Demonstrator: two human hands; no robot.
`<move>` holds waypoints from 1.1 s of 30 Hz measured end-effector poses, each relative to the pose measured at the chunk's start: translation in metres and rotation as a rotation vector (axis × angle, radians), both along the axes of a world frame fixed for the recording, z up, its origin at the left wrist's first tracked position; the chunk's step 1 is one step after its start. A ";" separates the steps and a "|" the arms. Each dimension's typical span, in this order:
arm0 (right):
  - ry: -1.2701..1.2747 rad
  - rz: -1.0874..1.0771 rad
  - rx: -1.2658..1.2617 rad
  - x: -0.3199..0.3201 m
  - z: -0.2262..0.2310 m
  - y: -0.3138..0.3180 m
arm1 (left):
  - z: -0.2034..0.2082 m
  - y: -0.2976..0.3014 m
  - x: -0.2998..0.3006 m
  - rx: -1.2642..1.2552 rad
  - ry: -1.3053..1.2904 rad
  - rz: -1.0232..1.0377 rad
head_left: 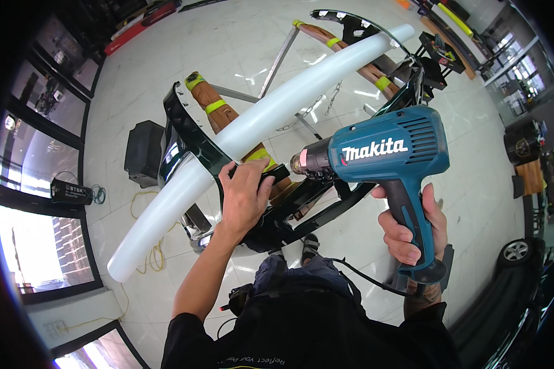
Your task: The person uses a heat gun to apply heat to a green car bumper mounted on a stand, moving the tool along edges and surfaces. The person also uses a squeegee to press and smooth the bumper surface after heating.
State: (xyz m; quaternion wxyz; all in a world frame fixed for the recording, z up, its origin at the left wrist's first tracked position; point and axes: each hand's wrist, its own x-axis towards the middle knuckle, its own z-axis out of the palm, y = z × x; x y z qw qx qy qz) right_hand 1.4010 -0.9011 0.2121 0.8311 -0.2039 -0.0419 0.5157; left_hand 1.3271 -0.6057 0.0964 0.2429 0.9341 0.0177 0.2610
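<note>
My right hand (397, 234) is closed around the grip of a teal and black heat gun (385, 144). The gun's nozzle points left, close to the fingers of my left hand (243, 197). That hand is closed over an edge of a glossy dark car bumper (194, 132), with fingertips and thumb pressed against it. Exactly what lies under those fingertips is hidden. A long whitish roll (301, 98) lies slantwise across the bumper and passes beneath its left upright end. A black cord hangs from the base of the gun's handle.
Wooden stand arms (215, 104) with yellow-green wraps carry the bumper on a metal frame. A black case (144, 154) stands on the tiled floor at left, near a loose yellow cord (157, 255). Glass doors line the left side; a dark car (505, 289) is at lower right.
</note>
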 end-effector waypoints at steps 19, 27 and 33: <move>-0.086 -0.229 -0.072 -0.001 -0.014 -0.046 | -0.019 -0.015 0.007 0.249 -0.009 0.001; 0.112 -0.021 0.139 -0.026 -0.047 -0.042 | 0.003 0.000 -0.003 0.074 0.029 0.030; 0.160 -0.032 0.274 -0.033 -0.071 -0.036 | 0.018 0.009 -0.004 0.103 0.002 0.121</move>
